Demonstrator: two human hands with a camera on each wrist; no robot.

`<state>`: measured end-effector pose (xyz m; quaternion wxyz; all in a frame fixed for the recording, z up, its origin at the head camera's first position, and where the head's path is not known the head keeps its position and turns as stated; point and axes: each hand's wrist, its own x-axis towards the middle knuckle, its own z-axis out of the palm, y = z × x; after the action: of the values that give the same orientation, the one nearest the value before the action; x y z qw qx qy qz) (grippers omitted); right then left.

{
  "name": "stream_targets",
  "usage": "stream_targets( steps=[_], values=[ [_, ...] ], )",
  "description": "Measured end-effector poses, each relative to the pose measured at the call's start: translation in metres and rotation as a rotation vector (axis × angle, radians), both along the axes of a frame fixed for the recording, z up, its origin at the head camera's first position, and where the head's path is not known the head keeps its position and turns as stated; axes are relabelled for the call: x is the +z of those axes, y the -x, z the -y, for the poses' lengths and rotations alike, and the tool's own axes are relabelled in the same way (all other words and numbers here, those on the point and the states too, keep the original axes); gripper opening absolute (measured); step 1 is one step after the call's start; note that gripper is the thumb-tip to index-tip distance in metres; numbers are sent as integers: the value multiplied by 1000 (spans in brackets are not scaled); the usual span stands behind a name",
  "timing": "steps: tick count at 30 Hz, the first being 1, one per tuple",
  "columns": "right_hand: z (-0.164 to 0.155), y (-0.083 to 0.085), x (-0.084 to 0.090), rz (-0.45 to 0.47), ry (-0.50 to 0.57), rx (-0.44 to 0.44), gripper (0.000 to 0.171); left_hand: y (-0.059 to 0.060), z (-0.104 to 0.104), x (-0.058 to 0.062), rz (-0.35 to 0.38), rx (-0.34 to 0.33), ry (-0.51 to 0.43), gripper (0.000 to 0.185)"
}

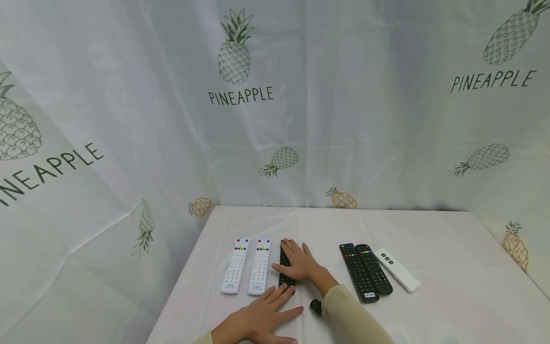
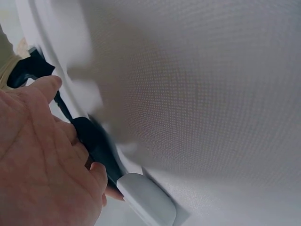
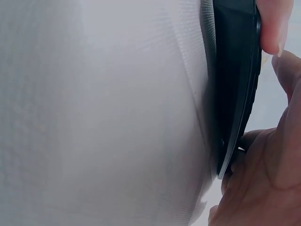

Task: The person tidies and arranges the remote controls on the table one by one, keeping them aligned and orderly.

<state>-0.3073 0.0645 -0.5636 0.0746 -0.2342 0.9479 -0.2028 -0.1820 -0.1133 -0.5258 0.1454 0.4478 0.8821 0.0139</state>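
- Farthest left on my head view I see two white remotes lying side by side on the table (image 1: 429, 239), which is covered in a pale cloth: the first white remote (image 1: 235, 265), then the second white remote (image 1: 259, 266) just beside it, both pointing away from me.
- Nearer the front edge, my left hand (image 1: 258, 317) lies flat on the cloth, palm down, fingers straight and spread. Its fingertips reach up to the near end of the black remote; I cannot tell whether they touch it. The left wrist view shows the palm close to a dark remote and a white one.
- Next comes the black remote (image 1: 285, 267), just right of the second white one and parallel to it. My right hand (image 1: 301, 263) lies on top of it, with fingers curled over its edges. The right wrist view shows a fingertip (image 3: 273, 28) and the thumb side on opposite edges of the dark body, so I read it as gripped.
- A small dark object (image 1: 315, 307) sits by my right sleeve (image 1: 352, 317).
- Well to the right lie two more black remotes (image 1: 365, 272), touching along their lengths.
- Last, a slim white remote (image 1: 397, 270) lies angled just beside them.
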Motion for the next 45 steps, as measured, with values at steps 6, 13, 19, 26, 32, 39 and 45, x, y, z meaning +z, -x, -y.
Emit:
stream_targets(
  steps=[6, 13, 19, 26, 32, 39, 45],
  values=[
    [0, 3, -4, 10, 7, -3, 90, 0, 0, -2, 12, 7, -7, 69],
    [-1, 4, -4, 5, 24, -3, 89, 0, 0, 0, 21, 9, -16, 70],
    [-1, 2, -4, 8, 34, -1, 89, -2, -1, -2, -4, 6, -16, 69],
    [-2, 2, -4, 6, 42, -2, 88, -2, -2, -2, 2, 10, -27, 70],
    [-1, 1, -3, 7, 29, 7, 88, -3, -1, -5, 38, 25, -41, 70],
    [-1, -2, -1, -7, 40, 15, 87, -1, 0, -10, 47, 36, -36, 70],
    [-2, 1, -4, -21, 44, 15, 90, 0, -1, -11, 30, 31, -26, 71]
  ],
)
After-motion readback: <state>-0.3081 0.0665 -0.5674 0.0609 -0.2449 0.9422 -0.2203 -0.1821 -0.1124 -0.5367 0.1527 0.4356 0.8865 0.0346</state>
